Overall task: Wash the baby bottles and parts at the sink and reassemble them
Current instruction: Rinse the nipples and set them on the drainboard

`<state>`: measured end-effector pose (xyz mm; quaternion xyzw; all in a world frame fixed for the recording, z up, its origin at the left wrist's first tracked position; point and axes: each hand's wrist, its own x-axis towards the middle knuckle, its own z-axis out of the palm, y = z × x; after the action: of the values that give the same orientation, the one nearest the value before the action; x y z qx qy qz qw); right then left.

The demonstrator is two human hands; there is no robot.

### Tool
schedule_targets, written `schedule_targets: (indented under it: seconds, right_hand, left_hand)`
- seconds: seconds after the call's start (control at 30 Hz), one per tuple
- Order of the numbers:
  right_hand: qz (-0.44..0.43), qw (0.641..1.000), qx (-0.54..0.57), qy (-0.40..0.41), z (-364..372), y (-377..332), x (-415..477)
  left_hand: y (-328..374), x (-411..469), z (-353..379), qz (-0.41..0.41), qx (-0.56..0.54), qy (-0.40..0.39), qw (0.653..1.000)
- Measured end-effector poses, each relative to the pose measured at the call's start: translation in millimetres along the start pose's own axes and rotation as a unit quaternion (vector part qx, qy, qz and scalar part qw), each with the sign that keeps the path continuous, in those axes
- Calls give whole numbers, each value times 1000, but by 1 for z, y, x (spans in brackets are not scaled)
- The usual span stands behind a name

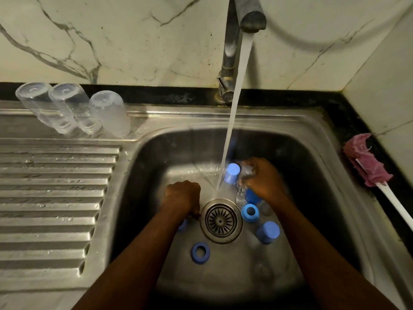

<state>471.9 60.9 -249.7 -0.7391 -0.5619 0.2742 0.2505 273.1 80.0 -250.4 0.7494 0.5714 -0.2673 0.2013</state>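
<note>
Both hands are low in the steel sink (312, 139) under running water (234, 113). My right hand (263, 180) grips a small clear part (247, 171) just right of the stream, beside a blue cap (232, 173). My left hand (182, 198) is curled, knuckles up, left of the drain (221, 220); its fingers and whatever they may hold are hidden. A blue piece (182, 225) peeks out under its wrist. Loose in the basin lie two blue rings (199, 252) (250, 212) and another blue cap (268, 232). Three clear bottles (71, 106) stand upside down on the draining board.
The tap (230, 52) rises at the back centre. A ribbed draining board (51, 198) fills the left side. A bottle brush with a pink sponge head (366, 162) and white handle lies on the dark counter at the right. Marble wall behind.
</note>
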Motion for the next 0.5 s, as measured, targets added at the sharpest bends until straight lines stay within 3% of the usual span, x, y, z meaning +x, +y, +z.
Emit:
schedule_targets:
  seconds: [0.13,0.2,0.27,0.33,0.4,0.5]
  right_hand:
    - [-9,1000,-10,0,-9,-1,-2]
    - [-7,1000,-10,-19,-9,0,-3]
    - [-7,999,5,-34,-10,0,-1]
    - [-12,998,28,-49,-9,-2,-2]
    - [-11,995,69,-76,-8,-12,-6]
    - [-7,984,134,-120,2,-23,-10]
  left_hand:
    - [2,1,0,-6,-32,34,999]
    - [-2,5,-1,-12,-117,61,991]
    - [-3,9,-3,-9,-256,115,960]
    - [2,9,-8,18,-430,145,891]
    - [13,4,-13,23,-584,123,802]
    - [23,-3,-17,23,-716,79,693]
